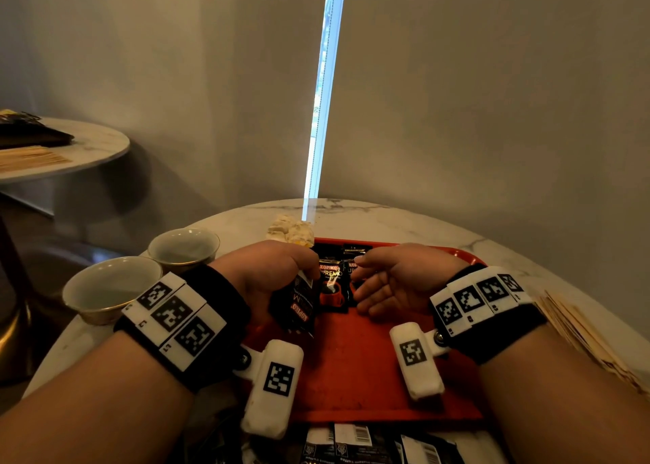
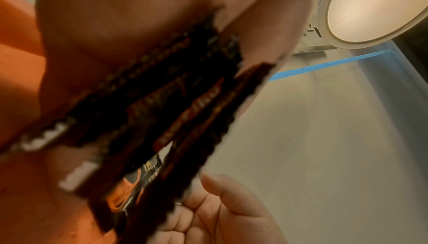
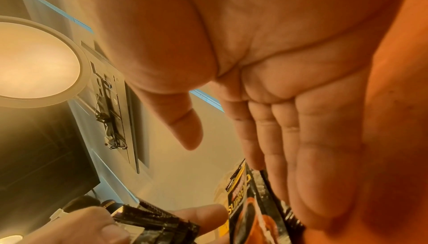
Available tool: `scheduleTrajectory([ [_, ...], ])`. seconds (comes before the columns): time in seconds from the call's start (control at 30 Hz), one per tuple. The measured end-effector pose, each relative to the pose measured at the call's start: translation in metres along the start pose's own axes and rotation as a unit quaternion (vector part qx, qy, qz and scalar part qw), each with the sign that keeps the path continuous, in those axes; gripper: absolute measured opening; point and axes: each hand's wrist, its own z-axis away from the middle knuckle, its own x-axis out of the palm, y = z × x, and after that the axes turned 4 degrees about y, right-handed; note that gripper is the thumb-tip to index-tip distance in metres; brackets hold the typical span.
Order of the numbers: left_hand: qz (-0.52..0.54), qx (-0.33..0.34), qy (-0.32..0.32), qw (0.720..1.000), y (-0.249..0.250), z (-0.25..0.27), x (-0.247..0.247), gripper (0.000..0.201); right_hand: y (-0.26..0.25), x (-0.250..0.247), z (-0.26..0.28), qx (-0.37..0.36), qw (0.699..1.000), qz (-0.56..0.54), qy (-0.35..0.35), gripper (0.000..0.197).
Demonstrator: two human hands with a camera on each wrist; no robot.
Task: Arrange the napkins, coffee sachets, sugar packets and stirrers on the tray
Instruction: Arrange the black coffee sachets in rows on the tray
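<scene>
A red tray (image 1: pixel 355 368) lies on the marble table in front of me. My left hand (image 1: pixel 281 273) grips a bunch of black coffee sachets (image 1: pixel 299 305) above the tray's left side; the bunch (image 2: pixel 162 112) fills the left wrist view. More black sachets (image 1: pixel 332 287) stand upright at the tray's far end. My right hand (image 1: pixel 383 284) is open, palm turned left, fingers straight and close to those upright sachets (image 3: pixel 243 207). Wooden stirrers (image 1: pixel 584 333) lie at the table's right edge. Crumpled napkins (image 1: pixel 292 231) sit behind the tray.
Two empty cups (image 1: pixel 112 287) (image 1: pixel 183 247) stand left of the tray. More black sachets (image 1: pixel 355 444) lie at the near edge, below the tray. A second round table (image 1: pixel 88 147) at the far left holds dark packets and sticks.
</scene>
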Motion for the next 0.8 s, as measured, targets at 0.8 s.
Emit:
scheduleTrajectory([
  [0.8,0.254,0.09,-0.111,0.957,0.006,0.011,0.004,0.036,-0.016,0.011,0.026,-0.349,0.935,0.051,-0.043,0.047],
])
